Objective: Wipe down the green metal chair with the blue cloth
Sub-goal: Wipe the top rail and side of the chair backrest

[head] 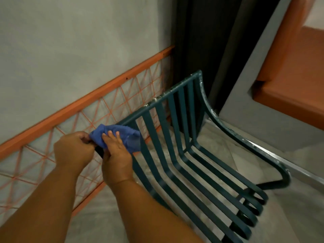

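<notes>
Grip, left hand [74,150]: fingers curled tight, pinching the near end of the blue cloth [121,135].
Grip, right hand [116,155]: fingers [112,135] pressed on the cloth, thumb underneath, clamping it.
Cloth: bunched over the left corner of the chair's backrest top rail, partly draped down over the first slat.
Chair [185,151]: green metal, slatted back and seat, standing on the grey floor [298,216] beside the wall.
Rail marks: pale specks along the top rail and right frame tube.
Wall [70,50]: grey, with an orange lattice panel [87,113] behind the chair.
</notes>
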A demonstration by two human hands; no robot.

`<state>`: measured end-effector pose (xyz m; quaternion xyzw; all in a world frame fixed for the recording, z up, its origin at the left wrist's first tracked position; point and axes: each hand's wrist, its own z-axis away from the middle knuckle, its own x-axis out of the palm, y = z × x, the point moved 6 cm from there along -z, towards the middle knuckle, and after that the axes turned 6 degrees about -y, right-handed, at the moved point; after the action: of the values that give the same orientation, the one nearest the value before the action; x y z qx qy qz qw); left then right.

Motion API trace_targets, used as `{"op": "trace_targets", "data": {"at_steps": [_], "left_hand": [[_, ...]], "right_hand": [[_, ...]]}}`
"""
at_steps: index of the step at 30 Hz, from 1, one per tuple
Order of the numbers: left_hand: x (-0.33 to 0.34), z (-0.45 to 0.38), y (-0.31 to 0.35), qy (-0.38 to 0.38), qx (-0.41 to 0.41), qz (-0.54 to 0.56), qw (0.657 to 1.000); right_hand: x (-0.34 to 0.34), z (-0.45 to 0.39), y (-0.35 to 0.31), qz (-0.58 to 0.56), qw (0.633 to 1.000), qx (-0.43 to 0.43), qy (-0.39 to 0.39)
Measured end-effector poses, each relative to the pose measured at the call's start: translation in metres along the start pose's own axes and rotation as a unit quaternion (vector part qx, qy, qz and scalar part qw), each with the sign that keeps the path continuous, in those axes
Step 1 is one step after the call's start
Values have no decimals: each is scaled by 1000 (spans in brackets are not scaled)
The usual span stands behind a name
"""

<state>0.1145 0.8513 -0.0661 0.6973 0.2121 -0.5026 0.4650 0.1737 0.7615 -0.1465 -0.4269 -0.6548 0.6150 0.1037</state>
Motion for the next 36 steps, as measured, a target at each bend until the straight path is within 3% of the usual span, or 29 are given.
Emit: {"op": "trace_targets", "data": {"at_steps": [3,4,6,8,10,15,21,25,29,34,36], "left_hand": [[2,2,0,-6,-11,39,999],[3,3,-1,-10,-21,52,998],[4,4,-3,-13,-29,66,997],[5,3,-3,-9,-18,60,998],[7,1,-1,-6,-8,46,999],[10,1,0,-3,-7,32,999],[11,-3,0,-14,-10,9,1000],[12,-5,0,-32,-18,4,999],[12,-7,0,-34,-19,3,999],[14,-9,1,-29,-23,1,999],[12,-7,2,-24,-30,-10,999]], "right_hand": [[2,17,24,-174,970,167,25],[4,23,33,-179,964,193,19],[-3,27,43,-60,969,241,-1],[-14,19,30,46,981,175,-74],[-23,16,29,8,983,165,-83],[-45,15,17,-156,964,213,23],[-47,13,1,-233,937,247,86],[-45,12,2,-337,879,316,120],[-41,13,8,-455,792,384,140],[-43,10,13,-645,650,373,146],[-46,9,13,-693,616,351,131]]}}
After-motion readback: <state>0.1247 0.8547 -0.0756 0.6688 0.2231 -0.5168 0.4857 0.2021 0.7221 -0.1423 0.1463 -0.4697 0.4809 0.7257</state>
